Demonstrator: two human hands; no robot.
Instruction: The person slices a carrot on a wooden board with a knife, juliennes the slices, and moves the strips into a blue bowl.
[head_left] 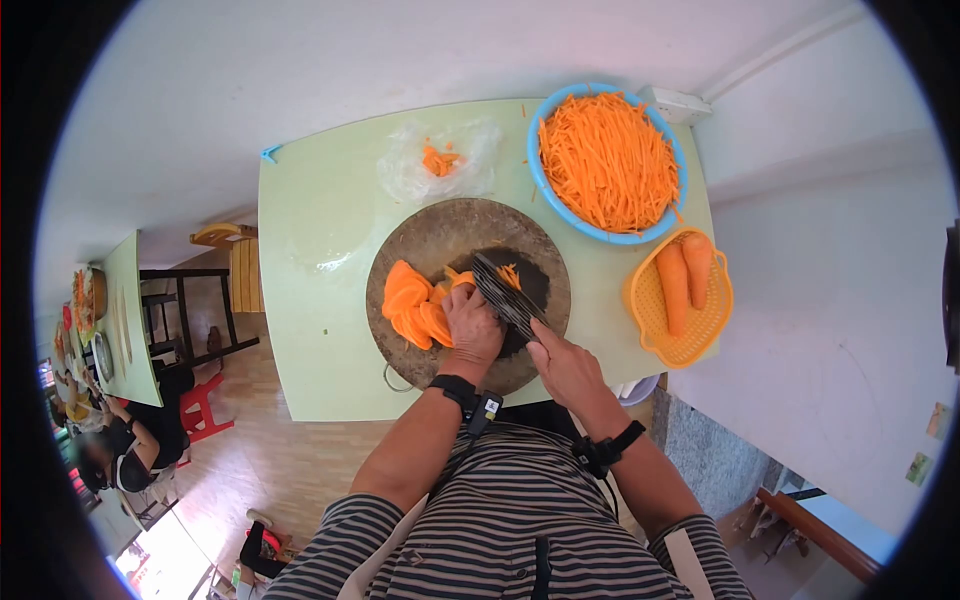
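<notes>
A round wooden chopping board [460,222] lies on the pale green table. Overlapping carrot slices [408,300] are spread over its left half. My left hand [472,325] presses down on carrot slices near the middle, its fingers bent and close to the blade. The handle of a dark cleaver [505,295] is in my right hand [567,368], with the blade tilted across the board beside my left fingertips. A few thin carrot shreds [510,275] lie just beyond the blade, on a dark wet patch of the board.
A blue basin [536,170] full of carrot shreds stands at the back right. In front of it, a yellow basket [648,300] holds two whole carrots [673,290]. A plastic bag [400,170] with carrot bits lies behind the board. Other people sit far left.
</notes>
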